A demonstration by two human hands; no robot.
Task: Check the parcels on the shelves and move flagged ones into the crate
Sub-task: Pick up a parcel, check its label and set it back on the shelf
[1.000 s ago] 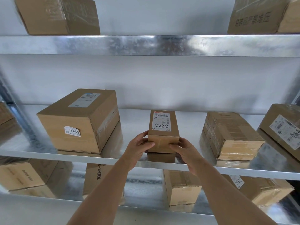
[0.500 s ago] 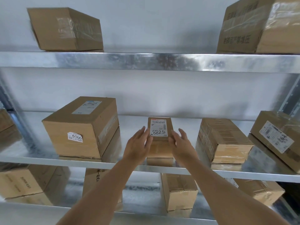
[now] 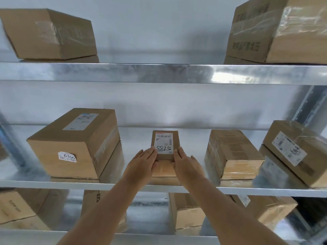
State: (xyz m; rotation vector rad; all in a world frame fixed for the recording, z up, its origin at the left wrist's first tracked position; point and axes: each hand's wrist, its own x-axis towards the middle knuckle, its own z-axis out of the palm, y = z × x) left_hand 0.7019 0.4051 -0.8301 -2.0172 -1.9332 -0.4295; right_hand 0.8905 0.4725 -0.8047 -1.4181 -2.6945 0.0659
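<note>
A small brown parcel (image 3: 165, 138) with a white label and handwritten digits stands on the middle metal shelf (image 3: 53, 182). My left hand (image 3: 141, 163) lies flat against its left side with straight fingers. My right hand (image 3: 185, 165) lies flat against its right side in the same way. Both hands touch the near end of the parcel. To its left sits a large box (image 3: 76, 142) tagged 6166. No crate is in view.
Right of the small parcel stand a taped box (image 3: 231, 154) and a tilted labelled box (image 3: 297, 151). The top shelf carries a box at left (image 3: 47, 34) and a bigger one at right (image 3: 276, 30). Several boxes fill the lower shelf (image 3: 189, 214).
The small parcel has slid back from the shelf's front edge toward the wall. My hands went from gripping its near end to lying flat along its sides. The view tilted upward.
</note>
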